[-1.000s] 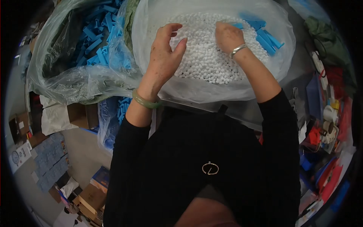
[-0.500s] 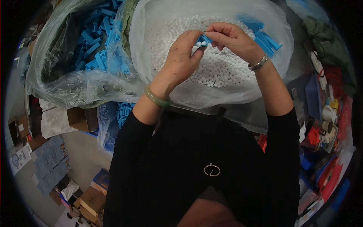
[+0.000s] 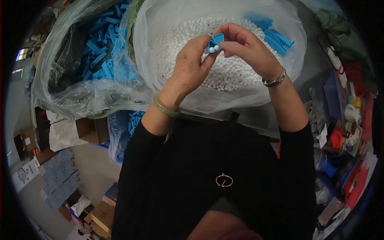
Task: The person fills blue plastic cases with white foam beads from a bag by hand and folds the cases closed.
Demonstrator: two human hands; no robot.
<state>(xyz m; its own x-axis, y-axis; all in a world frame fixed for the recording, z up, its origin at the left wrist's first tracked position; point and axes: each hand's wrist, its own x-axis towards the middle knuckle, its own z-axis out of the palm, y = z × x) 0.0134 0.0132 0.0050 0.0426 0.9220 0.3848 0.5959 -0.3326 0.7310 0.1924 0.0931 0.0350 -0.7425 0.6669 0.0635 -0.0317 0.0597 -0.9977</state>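
My left hand (image 3: 191, 60) is closed around a small blue triangular tube (image 3: 210, 45), its open end facing me. White balls (image 3: 214, 48) show inside the opening. A blue triangular lid (image 3: 218, 37) stands raised at the tube's far edge; whether it is hinged there I cannot tell. My right hand (image 3: 254, 52) pinches the lid, with the thumb close to the tube's mouth. Beneath both hands lies a wide heap of white balls (image 3: 228, 74) in a clear plastic bag (image 3: 160, 24). Several blue tubes (image 3: 276, 42) rest on the heap's right side.
To the left, another plastic-lined bag (image 3: 96, 94) holds many blue pieces (image 3: 96, 52). Below it are a cardboard box (image 3: 92, 130) and more blue pieces (image 3: 135, 120). Assorted items, including a blue bin (image 3: 333, 94) and a white cup (image 3: 352, 113), crowd the right side.
The lid has turned so its triangular face now shows toward me. My right hand has shifted slightly down, its thumb nearer the tube's mouth. The whole view has shifted a little.
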